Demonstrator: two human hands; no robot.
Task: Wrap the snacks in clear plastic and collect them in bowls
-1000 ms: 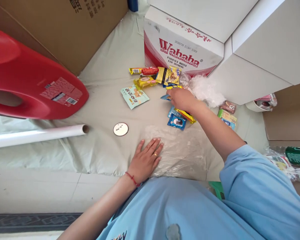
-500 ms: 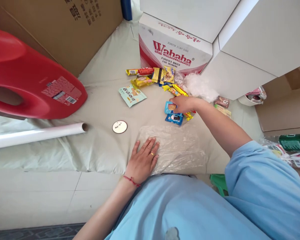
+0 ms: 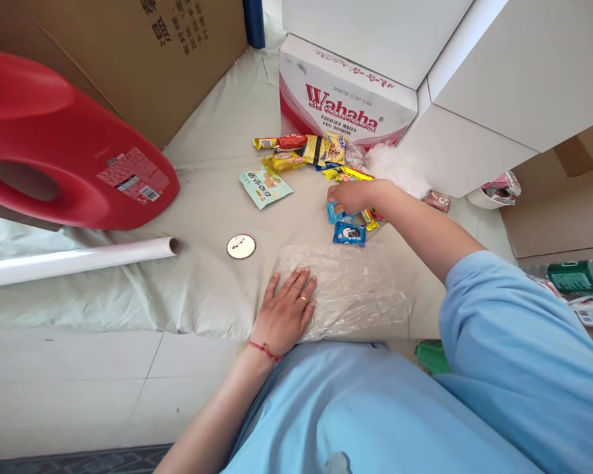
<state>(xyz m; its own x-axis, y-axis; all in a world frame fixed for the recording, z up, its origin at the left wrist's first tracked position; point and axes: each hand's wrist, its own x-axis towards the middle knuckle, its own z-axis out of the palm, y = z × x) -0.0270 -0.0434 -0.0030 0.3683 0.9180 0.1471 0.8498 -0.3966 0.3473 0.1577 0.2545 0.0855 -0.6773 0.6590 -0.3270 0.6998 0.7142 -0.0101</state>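
Note:
My left hand (image 3: 287, 309) lies flat, fingers spread, on a clear plastic bag (image 3: 348, 286) near the table's front edge. Over the small packets, my right hand (image 3: 353, 196) is closed, its fingertips curled onto a light blue snack packet (image 3: 340, 216) and covering its upper part. A darker blue packet (image 3: 350, 234) lies just in front of it. Beside that hand is a yellow wrapper (image 3: 370, 218), partly hidden. To the left are a pale green snack bag (image 3: 265, 187) and a round white badge (image 3: 241, 247), pin side up.
Several yellow and red snacks (image 3: 316, 150) lie before a Wahaba-style carton marked Wahaha (image 3: 346, 108). White fluffy plastic (image 3: 395, 170) sits by the white cabinet (image 3: 474, 145). At left stand a red jug (image 3: 79, 151), a cardboard box (image 3: 178, 72) and a white tube (image 3: 89, 260).
My right hand has shifted slightly up and left over the light blue packet, covering more of it. My left hand stays on the clear bag. The whole view has moved a little.

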